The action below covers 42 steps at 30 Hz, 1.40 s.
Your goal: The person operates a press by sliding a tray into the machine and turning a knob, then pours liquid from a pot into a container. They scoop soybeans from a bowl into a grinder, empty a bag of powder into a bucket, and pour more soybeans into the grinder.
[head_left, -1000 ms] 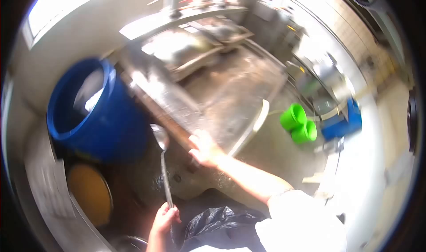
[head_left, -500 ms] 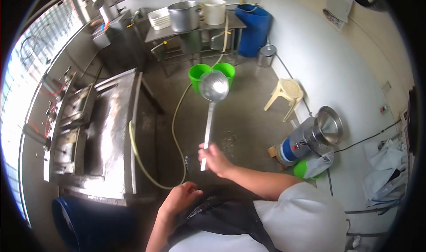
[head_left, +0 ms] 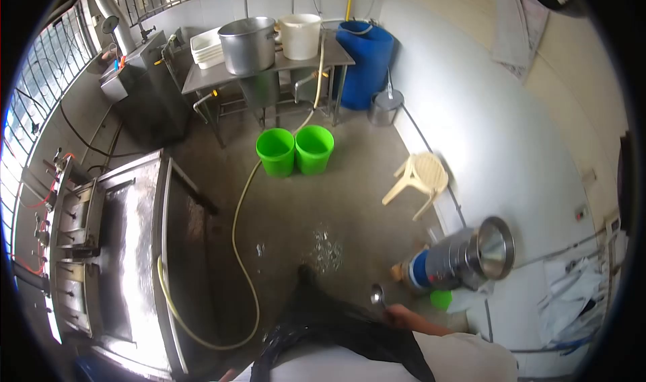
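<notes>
My right hand (head_left: 402,317) is low at my right side, closed around the handle of a metal ladle (head_left: 378,293). The ladle's round bowl hangs over the floor, in front of my dark apron (head_left: 336,325). Of my left hand (head_left: 230,375) only a sliver shows at the bottom edge, and its fingers are hidden. Farther forward, two green buckets (head_left: 276,154) stand side by side on the floor, apart from both hands.
A steel table (head_left: 195,79) bears a large pot (head_left: 247,49) and a white bucket (head_left: 300,37). A hose (head_left: 237,227) curves over the floor, which has a wet patch (head_left: 327,251). To the right stand a plastic stool (head_left: 424,177) and a steel machine (head_left: 457,257); a metal worktable (head_left: 131,247) lines the left.
My right hand has lowered the ladle from in front of me down to my right side. My left hand has dropped almost out of view. The camera has turned and moved forward.
</notes>
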Available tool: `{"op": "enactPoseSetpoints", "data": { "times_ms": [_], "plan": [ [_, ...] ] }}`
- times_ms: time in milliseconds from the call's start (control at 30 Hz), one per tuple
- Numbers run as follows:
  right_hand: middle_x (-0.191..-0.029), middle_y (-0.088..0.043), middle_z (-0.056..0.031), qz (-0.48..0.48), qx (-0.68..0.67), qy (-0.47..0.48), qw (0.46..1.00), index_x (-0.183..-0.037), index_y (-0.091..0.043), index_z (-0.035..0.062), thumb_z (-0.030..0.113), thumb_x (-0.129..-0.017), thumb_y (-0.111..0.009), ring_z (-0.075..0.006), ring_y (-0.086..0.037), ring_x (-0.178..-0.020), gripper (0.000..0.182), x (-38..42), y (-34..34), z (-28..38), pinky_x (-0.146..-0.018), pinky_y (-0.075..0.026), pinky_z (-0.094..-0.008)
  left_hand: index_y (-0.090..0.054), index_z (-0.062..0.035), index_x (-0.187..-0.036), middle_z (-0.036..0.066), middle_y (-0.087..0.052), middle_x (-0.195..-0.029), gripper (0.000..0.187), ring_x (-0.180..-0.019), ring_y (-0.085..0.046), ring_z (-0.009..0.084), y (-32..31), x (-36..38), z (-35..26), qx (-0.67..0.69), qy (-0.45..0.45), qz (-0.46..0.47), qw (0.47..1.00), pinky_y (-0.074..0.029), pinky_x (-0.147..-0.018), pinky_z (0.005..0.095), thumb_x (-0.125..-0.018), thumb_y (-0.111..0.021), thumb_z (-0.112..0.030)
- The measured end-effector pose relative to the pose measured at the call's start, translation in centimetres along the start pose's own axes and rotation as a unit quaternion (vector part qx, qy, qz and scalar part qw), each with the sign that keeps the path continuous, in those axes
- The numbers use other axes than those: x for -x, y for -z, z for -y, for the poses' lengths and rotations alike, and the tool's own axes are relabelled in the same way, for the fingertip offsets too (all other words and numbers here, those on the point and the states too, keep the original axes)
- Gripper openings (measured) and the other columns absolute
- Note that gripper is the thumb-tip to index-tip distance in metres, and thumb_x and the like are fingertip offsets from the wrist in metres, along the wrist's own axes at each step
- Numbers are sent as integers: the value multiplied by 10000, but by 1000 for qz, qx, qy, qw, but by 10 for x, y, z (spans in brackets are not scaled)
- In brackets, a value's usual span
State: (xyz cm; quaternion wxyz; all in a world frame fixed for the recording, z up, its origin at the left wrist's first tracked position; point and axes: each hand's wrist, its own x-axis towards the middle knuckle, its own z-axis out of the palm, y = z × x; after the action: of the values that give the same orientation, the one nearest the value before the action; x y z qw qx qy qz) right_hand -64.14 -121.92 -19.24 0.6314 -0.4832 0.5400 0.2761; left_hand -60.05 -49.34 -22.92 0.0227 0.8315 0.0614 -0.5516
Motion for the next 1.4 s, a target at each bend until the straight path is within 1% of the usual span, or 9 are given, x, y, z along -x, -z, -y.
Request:
{"op": "enactPoseSetpoints", "data": {
  "times_ms": [233, 333, 500, 667, 767, 1100, 1300, 1367, 1400],
  "plan": [
    [-735, -613, -119, 4, 243, 147, 959, -863, -643, 30, 120, -899, -639, -264, -614, -576, 97, -19, 38, 149, -472, -465, -444, -678, -8, -1186, 195, -730, -989, 345, -931, -739, 313, 164, -106, -148, -106, -242, -84, 961, -585, -694, 441, -995, -602, -285],
    [-750, -655, -124, -95, 257, 83, 958, -865, -663, 22, 202, -912, -647, -267, -648, -611, 186, -16, 26, 233, -516, -486, -448, -702, -46, -718, 116, -672, -601, 489, -584, -698, 264, 307, -137, -253, 128, -176, -217, 952, -555, -557, 392, -1017, -465, -352],
    [-715, -670, -167, -168, 223, 223, 934, -831, -671, -14, 331, -928, -609, -316, -683, -677, 364, -53, 14, 329, -624, -520, -477, -661, 38, -1166, 156, -731, -824, 498, -725, -725, 234, 474, -69, -384, 394, -214, -225, 865, -575, -715, 386, -949, -639, -410],
    [-830, -695, -281, -229, 332, 330, 854, -854, -694, -49, 391, -934, -585, -464, -688, -821, 460, -119, 11, 468, -770, -522, -540, -709, 20, -1032, 169, -736, -882, 443, -773, -743, 265, 500, -132, -395, 296, -148, -188, 925, -588, -737, 392, -977, -605, -407],
    [-945, -686, -320, -189, 356, 314, 860, -896, -704, -63, 429, -937, -574, -511, -653, -942, 511, -137, 6, 550, -830, -502, -570, -708, 9, -1014, 254, -737, -1011, 491, -933, -741, 369, 422, -230, -343, -85, -95, -170, 977, -587, -814, 460, -993, -572, -462],
    [-894, -670, -296, -217, 273, 445, 825, -916, -654, -51, 407, -969, -601, -497, -651, -867, 464, -162, 49, 803, -748, -494, -545, -703, 7, -1040, 277, -728, -1033, 515, -1005, -716, 403, 548, -196, -523, 138, 3, -195, 971, -575, -845, 484, -990, -572, -488],
    [-822, -671, -249, -211, 171, 433, 860, -910, -627, -26, 393, -1002, -589, -449, -661, -804, 430, -195, 45, 945, -746, -513, -530, -696, 22, -1086, 264, -736, -985, 481, -906, -741, 388, 723, -211, -702, 24, -226, -292, 929, -588, -791, 462, -968, -616, -437],
    [-663, -525, -2, -161, 77, 416, 892, -866, -522, 98, 355, -1041, -588, -93, -455, -506, 317, -204, 44, 980, -425, -340, -317, -692, 41, -1095, 224, -743, -896, 478, -730, -751, 339, 771, -179, -764, 234, -191, -186, 935, -597, -704, 426, -961, -605, -409],
    [-663, -525, -2, -164, 81, 413, 892, -866, -522, 98, 355, -1041, -588, -93, -455, -506, 317, -207, 47, 996, -425, -340, -317, -692, 41, -1095, 224, -743, -896, 478, -730, -751, 339, 782, -192, -778, 236, -191, -180, 935, -597, -704, 426, -961, -605, -409]
  ]
}}
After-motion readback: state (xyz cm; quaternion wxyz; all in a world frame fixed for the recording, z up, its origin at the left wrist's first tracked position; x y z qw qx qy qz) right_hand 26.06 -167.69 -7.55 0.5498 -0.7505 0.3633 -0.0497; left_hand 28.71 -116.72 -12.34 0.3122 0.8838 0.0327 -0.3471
